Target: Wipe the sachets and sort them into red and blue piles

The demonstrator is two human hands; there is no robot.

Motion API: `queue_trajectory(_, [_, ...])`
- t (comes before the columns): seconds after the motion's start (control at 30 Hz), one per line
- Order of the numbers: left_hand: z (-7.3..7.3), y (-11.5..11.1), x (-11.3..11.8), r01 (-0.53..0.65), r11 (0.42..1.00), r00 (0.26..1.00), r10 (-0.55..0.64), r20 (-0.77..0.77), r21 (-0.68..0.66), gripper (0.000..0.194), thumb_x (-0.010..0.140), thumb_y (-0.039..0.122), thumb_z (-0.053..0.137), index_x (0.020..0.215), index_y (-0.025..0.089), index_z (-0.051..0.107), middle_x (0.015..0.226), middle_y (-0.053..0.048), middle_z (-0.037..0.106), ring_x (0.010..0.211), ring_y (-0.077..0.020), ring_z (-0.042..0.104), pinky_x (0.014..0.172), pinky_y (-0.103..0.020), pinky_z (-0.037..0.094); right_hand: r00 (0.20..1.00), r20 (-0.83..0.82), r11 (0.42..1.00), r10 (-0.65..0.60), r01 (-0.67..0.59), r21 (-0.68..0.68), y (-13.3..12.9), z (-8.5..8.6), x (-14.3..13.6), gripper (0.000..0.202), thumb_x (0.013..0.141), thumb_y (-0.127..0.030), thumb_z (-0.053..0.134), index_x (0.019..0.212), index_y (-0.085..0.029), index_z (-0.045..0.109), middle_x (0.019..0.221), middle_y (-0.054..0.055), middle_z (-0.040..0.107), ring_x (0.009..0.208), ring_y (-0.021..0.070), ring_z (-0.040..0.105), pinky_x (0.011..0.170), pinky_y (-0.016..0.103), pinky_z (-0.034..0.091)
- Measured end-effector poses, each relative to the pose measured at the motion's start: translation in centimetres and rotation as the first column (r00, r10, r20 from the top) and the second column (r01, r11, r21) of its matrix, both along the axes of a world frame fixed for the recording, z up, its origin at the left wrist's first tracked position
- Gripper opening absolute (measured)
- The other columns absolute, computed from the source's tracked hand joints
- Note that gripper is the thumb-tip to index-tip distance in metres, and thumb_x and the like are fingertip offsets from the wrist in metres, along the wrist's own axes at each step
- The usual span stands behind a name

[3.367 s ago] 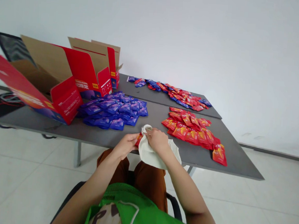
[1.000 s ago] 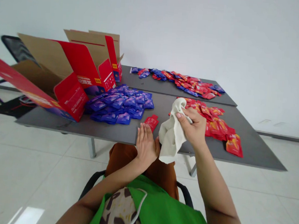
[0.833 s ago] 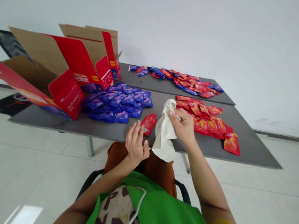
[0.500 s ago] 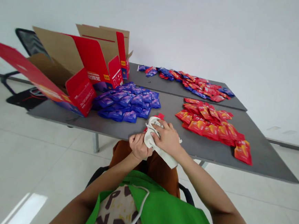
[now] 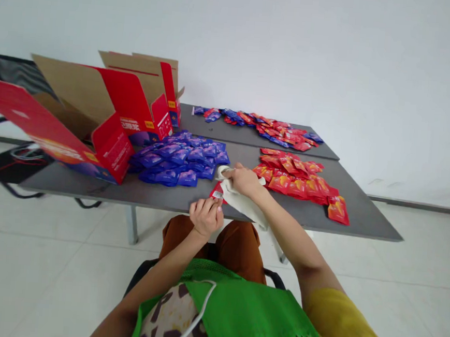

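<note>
At the front edge of the grey table (image 5: 168, 195), a red packet (image 5: 217, 192) lies with its barcode side up, partly covered by a white cloth (image 5: 241, 202). My right hand (image 5: 246, 180) is closed on the cloth, which trails toward the table edge. My left hand (image 5: 207, 215) has its fingers curled over the edge at the packet's near corner and seems to pinch that corner. To the left of the hands is a pile of blue-purple packets (image 5: 182, 160). Rows of red packets (image 5: 298, 179) lie to the right.
Open red cardboard boxes (image 5: 112, 146) stand on the table's left part. A mixed heap of red and blue packets (image 5: 278, 131) lies on the farther table. Behind the boxes at the left is a black chair (image 5: 22, 74). A white wall stands behind.
My right hand has moved up and away from my left hand with the cloth, uncovering part of the red packet. The whole view has shifted a little.
</note>
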State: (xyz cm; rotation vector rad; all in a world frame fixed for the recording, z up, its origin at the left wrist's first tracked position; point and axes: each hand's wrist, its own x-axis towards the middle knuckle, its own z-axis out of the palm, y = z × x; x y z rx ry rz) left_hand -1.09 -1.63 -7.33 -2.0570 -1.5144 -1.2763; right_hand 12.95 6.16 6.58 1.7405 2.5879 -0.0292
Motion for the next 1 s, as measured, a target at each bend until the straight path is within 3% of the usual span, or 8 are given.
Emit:
queue_trajectory(0.1, [-0.1, 0.0, -0.2, -0.007, 0.995, 0.999, 0.012, -0.051, 0.096, 0.022, 0.085, 0.027, 0.047, 0.077, 0.02, 0.067, 0.077, -0.007, 0.067, 0.073, -0.021, 0.052, 0.07, -0.038, 0.029, 0.98, 0.012, 0.98, 0.2, -0.199, -0.018, -3.0, -0.5, 0.1, 0.037, 0.096, -0.032, 0.038, 0.125, -0.04, 0.058, 0.114, 0.007, 0.053, 0.095, 0.0208, 0.06, 0.077, 0.028, 0.045])
queue_trajectory(0.2, [-0.1, 0.0, -0.4, -0.002, 0.993, 0.998, 0.009, -0.061, 0.12, 0.027, 0.085, 0.031, 0.045, 0.069, 0.02, 0.064, 0.07, -0.007, 0.065, 0.07, -0.0207, 0.052, 0.068, -0.038, 0.029, 0.962, 0.049, 0.963, 0.268, -0.268, -0.018, -5.0, -1.5, 0.2, 0.036, 0.096, -0.034, 0.038, 0.125, -0.041, 0.058, 0.118, 0.008, 0.052, 0.099, 0.0224, 0.057, 0.075, 0.028, 0.046])
queue_trajectory(0.3, [-0.1, 0.1, -0.2, -0.009, 0.995, 0.998, 0.014, -0.057, 0.098, 0.024, 0.085, 0.031, 0.047, 0.076, 0.021, 0.067, 0.075, -0.006, 0.068, 0.073, -0.02, 0.054, 0.069, -0.038, 0.029, 0.982, 0.05, 0.984, 0.18, -0.18, -0.007, -4.9, -2.3, 0.4, 0.035, 0.095, -0.034, 0.04, 0.124, -0.042, 0.057, 0.122, 0.007, 0.052, 0.097, 0.0225, 0.058, 0.073, 0.029, 0.046])
queue_trajectory(0.43, [0.0, 0.3, 0.3, -0.077, 0.996, 0.996, 0.08, -0.044, 0.048, 0.019, 0.083, 0.029, 0.051, 0.083, 0.022, 0.069, 0.074, -0.004, 0.069, 0.072, -0.0195, 0.055, 0.07, -0.038, 0.029, 0.998, 0.04, 0.999, 0.043, -0.043, 0.02, -2.1, -2.4, 0.4, 0.038, 0.094, -0.032, 0.039, 0.126, -0.043, 0.055, 0.12, 0.006, 0.055, 0.094, 0.0225, 0.062, 0.073, 0.03, 0.047])
queue_trajectory(0.6, [0.5, 0.2, 0.5, -0.097, 0.995, 0.993, 0.099, -0.066, 0.033, 0.018, 0.082, 0.028, 0.053, 0.084, 0.023, 0.07, 0.073, -0.004, 0.068, 0.071, -0.0197, 0.053, 0.069, -0.038, 0.027, 0.992, 0.069, 0.994, -0.105, 0.105, -0.008, 1.5, -1.7, 0.3, 0.044, 0.094, -0.024, 0.035, 0.132, -0.036, 0.053, 0.109, 0.01, 0.06, 0.093, 0.0234, 0.064, 0.075, 0.031, 0.047])
queue_trajectory(0.7, [0.6, 0.2, 0.4, -0.102, 0.994, 0.993, 0.104, -0.06, 0.031, 0.018, 0.082, 0.028, 0.053, 0.085, 0.023, 0.07, 0.073, -0.004, 0.068, 0.071, -0.0199, 0.053, 0.069, -0.038, 0.027, 0.985, 0.086, 0.988, -0.151, 0.15, 0.024, 1.9, -0.8, 0.8, 0.041, 0.095, -0.028, 0.033, 0.127, -0.037, 0.057, 0.11, 0.01, 0.059, 0.095, 0.0253, 0.064, 0.075, 0.033, 0.047])
queue_trajectory(0.87, [0.3, 0.3, 0.4, -0.097, 0.991, 0.994, 0.101, -0.042, 0.091, 0.017, 0.082, 0.03, 0.053, 0.075, 0.022, 0.067, 0.072, -0.006, 0.067, 0.068, -0.0193, 0.051, 0.068, -0.037, 0.026, 0.997, 0.047, 0.998, 0.061, -0.062, 0.024, -1.9, 0.3, 1.0, 0.041, 0.096, -0.031, 0.034, 0.13, -0.041, 0.053, 0.118, 0.008, 0.057, 0.091, 0.022, 0.064, 0.072, 0.03, 0.046])
queue_trajectory(1.0, [0.3, 0.4, 0.5, -0.099, 0.981, 0.994, 0.103, -0.021, 0.165, 0.023, 0.082, 0.029, 0.053, 0.06, 0.021, 0.059, 0.059, -0.005, 0.06, 0.064, -0.0192, 0.048, 0.066, -0.036, 0.025, 0.975, 0.0, 0.974, 0.223, -0.223, -0.032, -5.0, -0.7, 0.2, 0.04, 0.096, -0.034, 0.035, 0.132, -0.045, 0.05, 0.123, 0.005, 0.056, 0.094, 0.0209, 0.063, 0.073, 0.028, 0.046])
